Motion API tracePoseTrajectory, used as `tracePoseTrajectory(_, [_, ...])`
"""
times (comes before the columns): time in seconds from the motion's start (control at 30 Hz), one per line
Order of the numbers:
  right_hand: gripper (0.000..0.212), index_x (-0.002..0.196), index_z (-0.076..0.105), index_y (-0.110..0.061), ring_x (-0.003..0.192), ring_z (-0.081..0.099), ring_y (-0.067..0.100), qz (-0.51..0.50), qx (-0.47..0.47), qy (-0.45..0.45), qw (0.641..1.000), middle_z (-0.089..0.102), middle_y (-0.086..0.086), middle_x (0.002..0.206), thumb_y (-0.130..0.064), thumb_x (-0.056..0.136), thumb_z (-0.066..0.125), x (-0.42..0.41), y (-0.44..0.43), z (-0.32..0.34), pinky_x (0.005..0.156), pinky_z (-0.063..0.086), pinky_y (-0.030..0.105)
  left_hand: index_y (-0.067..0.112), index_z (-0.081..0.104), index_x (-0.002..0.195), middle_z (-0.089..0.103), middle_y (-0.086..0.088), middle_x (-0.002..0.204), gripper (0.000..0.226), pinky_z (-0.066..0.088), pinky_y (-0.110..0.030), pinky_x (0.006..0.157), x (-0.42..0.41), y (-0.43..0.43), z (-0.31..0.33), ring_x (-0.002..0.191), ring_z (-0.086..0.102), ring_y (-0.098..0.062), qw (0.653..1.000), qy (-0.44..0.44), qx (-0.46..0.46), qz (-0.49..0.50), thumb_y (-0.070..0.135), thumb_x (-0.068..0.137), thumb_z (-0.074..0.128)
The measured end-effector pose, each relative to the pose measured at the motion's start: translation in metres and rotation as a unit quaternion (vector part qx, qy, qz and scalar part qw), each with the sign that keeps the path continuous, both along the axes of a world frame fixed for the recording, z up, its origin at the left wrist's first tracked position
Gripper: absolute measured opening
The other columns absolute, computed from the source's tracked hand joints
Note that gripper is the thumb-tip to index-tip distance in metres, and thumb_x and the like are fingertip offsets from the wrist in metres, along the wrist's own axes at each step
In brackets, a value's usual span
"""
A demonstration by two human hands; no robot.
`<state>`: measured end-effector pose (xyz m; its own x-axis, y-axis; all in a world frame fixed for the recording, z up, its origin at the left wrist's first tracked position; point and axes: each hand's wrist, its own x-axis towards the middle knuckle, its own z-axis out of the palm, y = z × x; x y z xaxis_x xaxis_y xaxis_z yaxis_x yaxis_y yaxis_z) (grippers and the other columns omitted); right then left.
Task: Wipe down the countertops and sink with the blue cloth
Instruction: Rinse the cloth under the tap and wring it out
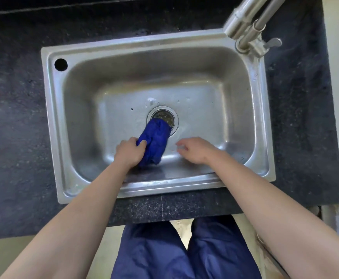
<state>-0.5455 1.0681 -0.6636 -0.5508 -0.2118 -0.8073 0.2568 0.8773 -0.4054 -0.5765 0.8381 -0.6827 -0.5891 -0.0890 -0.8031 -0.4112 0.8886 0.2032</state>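
Blue cloth [154, 140] in left hand [130, 152]

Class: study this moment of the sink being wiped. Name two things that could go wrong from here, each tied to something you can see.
1. The far end of the blue cloth overlaps the drain; it could snag there or pick up grime.
2. The left hand grips the cloth bunched up, so strokes may well miss walls and corners of the sink.

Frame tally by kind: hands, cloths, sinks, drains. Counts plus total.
hands: 2 (left hand, right hand)
blue cloth: 1
sink: 1
drain: 1
total: 5
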Motion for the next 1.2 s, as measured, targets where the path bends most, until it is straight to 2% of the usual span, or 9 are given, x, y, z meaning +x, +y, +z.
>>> tracePoseTrajectory(0.13, [0.057, 0.148, 0.036, -0.017, 0.12, 0.051, 0.039, 0.071, 0.119, 0.12, 0.983, 0.043, 0.016, 0.137, -0.021, 0.095, 0.055, -0.013, 0.013, -0.023, 0.093, 0.046, 0.043, 0.015, 0.046, 0.131, 0.04, -0.011, 0.134, 0.099, 0.039, -0.05, 0.101, 0.011, 0.012, 0.003, 0.127, 0.034, -0.031, 0.983, 0.052, -0.082, -0.156, 0.092, 0.067, 0.044])
tracePoseTrajectory(0.27, [0.096, 0.16, 0.005, -0.019, 0.137, 0.031, 0.041, 0.211, 0.099, 0.273, 0.933, 0.006, 0.016, 0.165, 0.002, 0.083, 0.058, -0.037, -0.012, -0.03, 0.096, 0.045, 0.046, 0.007, 0.034, 0.14, 0.026, -0.013, 0.149, 0.123, 0.037, -0.052, 0.099, 0.018, 0.019, -0.004, 0.142, 0.015, -0.031, 0.959, 0.074, -0.138, -0.235, 0.096, 0.056, 0.049])
tracePoseTrajectory(0.33, [0.094, 0.16, -0.002, -0.021, 0.145, 0.021, 0.041, 0.261, 0.066, 0.288, 0.919, -0.005, 0.009, 0.168, 0.003, 0.088, 0.053, -0.049, -0.03, -0.035, 0.1, 0.042, 0.045, 0.005, 0.033, 0.139, 0.028, -0.014, 0.146, 0.116, 0.04, -0.049, 0.096, 0.015, 0.02, -0.008, 0.14, 0.019, -0.033, 0.954, 0.081, -0.145, -0.249, 0.089, 0.061, 0.055])
tracePoseTrajectory(0.43, [0.09, 0.16, -0.003, -0.024, 0.14, 0.031, 0.037, 0.295, 0.045, 0.257, 0.919, 0.009, 0.003, 0.167, 0.001, 0.093, 0.051, -0.059, -0.044, -0.045, 0.101, 0.046, 0.046, 0.006, 0.039, 0.129, 0.036, -0.013, 0.133, 0.086, 0.042, -0.041, 0.088, 0.011, 0.02, -0.016, 0.124, 0.034, -0.033, 0.956, 0.099, -0.118, -0.25, 0.066, 0.074, 0.065])
tracePoseTrajectory(0.6, [0.05, 0.146, 0.039, -0.016, 0.123, 0.046, 0.033, 0.339, 0.079, 0.275, 0.896, 0.041, 0.012, 0.139, -0.008, 0.097, 0.047, -0.06, -0.032, -0.034, 0.093, 0.045, 0.042, 0.005, 0.039, 0.121, 0.046, -0.015, 0.12, 0.046, 0.039, -0.037, 0.077, 0.011, 0.018, -0.015, 0.107, 0.044, -0.034, 0.956, 0.08, -0.053, -0.276, 0.029, 0.087, 0.061])
tracePoseTrajectory(0.7, [0.038, 0.135, 0.046, -0.009, 0.113, 0.05, 0.034, 0.293, 0.078, 0.284, 0.91, 0.043, 0.016, 0.131, -0.009, 0.098, 0.042, -0.045, -0.016, -0.017, 0.084, 0.042, 0.042, 0.007, 0.038, 0.114, 0.051, -0.014, 0.106, 0.036, 0.036, -0.037, 0.068, -0.002, 0.016, 0.007, 0.088, 0.052, -0.035, 0.961, 0.084, -0.009, -0.263, 0.018, 0.087, 0.059])
tracePoseTrajectory(0.87, [0.036, 0.122, 0.051, 0.0, 0.097, 0.057, 0.039, 0.176, 0.023, 0.301, 0.937, 0.048, 0.022, 0.132, 0.004, 0.087, 0.054, -0.023, 0.005, 0.026, 0.07, 0.052, 0.045, 0.017, 0.03, 0.098, 0.052, -0.013, 0.101, 0.031, 0.04, -0.04, 0.067, -0.034, 0.023, 0.072, 0.087, 0.054, -0.037, 0.938, 0.136, 0.035, -0.316, -0.002, 0.081, 0.047])
tracePoseTrajectory(1.03, [0.032, 0.122, 0.045, -0.008, 0.089, 0.057, 0.038, 0.069, 0.016, 0.297, 0.952, 0.052, 0.015, 0.109, -0.022, 0.094, 0.053, -0.033, 0.005, 0.105, 0.07, 0.039, 0.039, 0.015, 0.034, 0.102, 0.042, -0.006, 0.098, 0.029, 0.03, -0.036, 0.066, -0.048, 0.024, 0.143, 0.08, 0.04, -0.027, 0.919, 0.201, 0.045, -0.336, -0.007, 0.084, 0.042])
tracePoseTrajectory(1.2, [0.029, 0.1, 0.041, -0.022, 0.074, 0.053, 0.031, 0.091, 0.029, 0.322, 0.942, 0.059, 0.0, 0.084, -0.048, 0.089, 0.048, -0.042, 0.013, 0.187, 0.064, 0.033, 0.036, 0.018, 0.039, 0.116, 0.055, -0.005, 0.108, 0.022, 0.045, -0.041, 0.07, -0.05, 0.009, 0.203, 0.084, 0.055, -0.032, 0.906, 0.228, 0.079, -0.348, 0.017, 0.096, 0.047])
